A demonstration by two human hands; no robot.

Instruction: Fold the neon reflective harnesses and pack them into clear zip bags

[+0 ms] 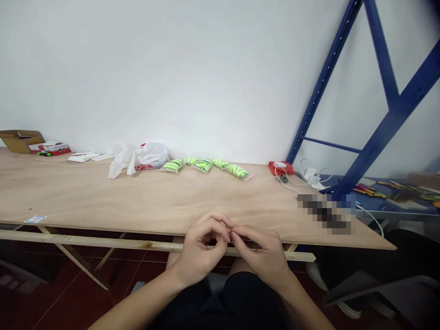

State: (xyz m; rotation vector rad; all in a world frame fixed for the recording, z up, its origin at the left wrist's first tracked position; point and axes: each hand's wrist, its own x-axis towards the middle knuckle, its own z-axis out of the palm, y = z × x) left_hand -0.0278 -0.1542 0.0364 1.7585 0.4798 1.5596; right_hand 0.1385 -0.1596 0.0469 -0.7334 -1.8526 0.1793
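Note:
My left hand (205,247) and my right hand (263,254) meet fingertip to fingertip at the front edge of the wooden table (137,201). Thumb and fingers are pinched together on both hands. Whatever lies between the fingertips, if anything, is too small or too hidden to make out. Beyond my hands, toward the wall, several clear packets of yellow-green and grey striped fabric lie in a row, among them a left packet (172,165), a middle packet (201,165) and a right packet (238,171).
A white plastic bag (153,155) sits left of the packets. Farther left are white papers (84,156), a red-and-white box (51,147) and an open cardboard box (21,141). At right stand a red cloth item (287,169), a white cable (288,185) and a blue metal rack (376,137).

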